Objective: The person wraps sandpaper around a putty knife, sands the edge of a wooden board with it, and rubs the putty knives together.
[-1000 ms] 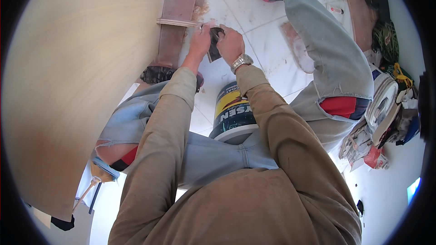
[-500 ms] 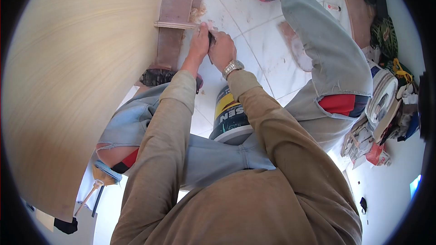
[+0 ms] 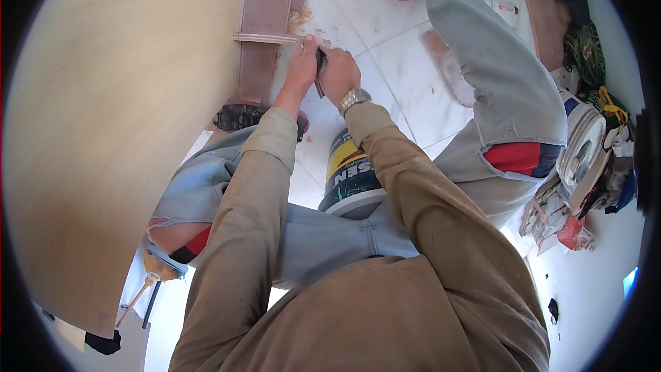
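Observation:
Both of my hands are close together over the floor, ahead of a bucket. My left hand (image 3: 301, 65) is closed around the right end of a thin wooden strip (image 3: 265, 38), its thumb on top. Pressed up beside it, my right hand (image 3: 339, 72) grips a dark, narrow tool (image 3: 319, 88); most of it is hidden by the fingers, and its kind does not show. The strip lies across a reddish-brown board (image 3: 265, 7) on the floor. Under my right forearm stands the dark labelled bucket (image 3: 349, 172), on which I seem to sit.
A large pale wooden panel (image 3: 124, 110) fills the left side. Dust lies on the white tiles (image 3: 372, 21). To the right is a heap of folded cloths and bags (image 3: 585, 145). A brush (image 3: 157, 265) is at lower left, and a small marker-like item (image 3: 506, 8) at upper right.
My right hand and the dark tool have shifted very slightly, showing a little more of the tool. The left hand and the wooden strip stay almost where they were.

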Motion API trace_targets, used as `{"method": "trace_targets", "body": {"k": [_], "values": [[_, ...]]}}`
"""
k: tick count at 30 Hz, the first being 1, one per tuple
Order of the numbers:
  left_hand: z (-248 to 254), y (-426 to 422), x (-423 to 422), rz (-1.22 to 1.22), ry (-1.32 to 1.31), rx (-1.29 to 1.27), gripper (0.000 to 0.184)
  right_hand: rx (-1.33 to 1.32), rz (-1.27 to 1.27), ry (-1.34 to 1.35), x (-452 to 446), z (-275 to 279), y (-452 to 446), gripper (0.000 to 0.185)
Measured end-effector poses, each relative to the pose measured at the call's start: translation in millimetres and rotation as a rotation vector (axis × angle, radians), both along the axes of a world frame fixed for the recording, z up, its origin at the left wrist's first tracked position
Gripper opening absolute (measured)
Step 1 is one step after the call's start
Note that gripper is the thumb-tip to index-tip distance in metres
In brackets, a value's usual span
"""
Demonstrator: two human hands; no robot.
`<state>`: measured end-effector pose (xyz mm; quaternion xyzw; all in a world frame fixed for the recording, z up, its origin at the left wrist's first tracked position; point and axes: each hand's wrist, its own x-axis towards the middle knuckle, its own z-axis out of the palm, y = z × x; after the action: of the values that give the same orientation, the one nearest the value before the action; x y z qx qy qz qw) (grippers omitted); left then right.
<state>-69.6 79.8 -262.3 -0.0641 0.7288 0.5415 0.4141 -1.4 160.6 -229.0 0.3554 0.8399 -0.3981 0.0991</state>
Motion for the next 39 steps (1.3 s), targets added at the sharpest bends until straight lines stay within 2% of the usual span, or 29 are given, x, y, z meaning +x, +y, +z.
{"method": "trace_targets", "body": {"k": [5, 8, 9, 12, 15, 18, 21, 24, 27, 30, 33, 35, 39], "values": [[4, 3, -5, -0.053, 0.053, -0.055, 0.059, -0.009, -0.038, 0.117, 7, 7, -12, 0.026], [11, 3, -7, -0.025, 0.092, -0.015, 0.06, -0.011, -0.078, 0.061, 2, 4, 14, 0.025], [13, 0, -1, -0.024, 0.09, 0.003, 0.061, -0.068, -0.008, 0.011, 3, 0, 15, 0.028], [6, 1, -6, -0.078, 0.037, -0.145, 0.061, -0.012, 0.021, 0.056, 9, 20, -14, 0.025], [1, 4, 3, -0.148, 0.247, -0.172, 0.065, 0.003, -0.001, 0.021, -1, 1, 0, 0.019], [5, 2, 2, -0.055, 0.097, -0.081, 0.064, -0.033, -0.026, -0.011, -2, 4, 7, 0.017], [0, -3, 1, -0.093, 0.083, -0.129, 0.061, 0.001, -0.021, 0.0, 5, 3, -2, 0.016], [-1, -2, -1, -0.05, 0.066, -0.04, 0.057, -0.081, -0.037, -0.032, 4, 5, 2, 0.017], [0, 0, -1, -0.017, 0.033, -0.059, 0.056, -0.006, -0.025, 0.034, 6, 1, -6, 0.018], [4, -3, 2, -0.129, 0.109, -0.067, 0.056, -0.085, -0.127, -0.059, -2, -8, -1, 0.017], [-2, 4, 1, 0.018, 0.022, -0.051, 0.057, -0.068, -0.069, 0.025, -5, 11, 7, 0.017], [-9, -4, 8, -0.049, 0.015, -0.083, 0.059, -0.016, -0.059, -0.043, 8, -7, -1, 0.018], [-3, -7, -3, -0.1, 0.039, -0.005, 0.061, -0.081, -0.107, 0.038, 12, -4, 6, 0.021]]}}
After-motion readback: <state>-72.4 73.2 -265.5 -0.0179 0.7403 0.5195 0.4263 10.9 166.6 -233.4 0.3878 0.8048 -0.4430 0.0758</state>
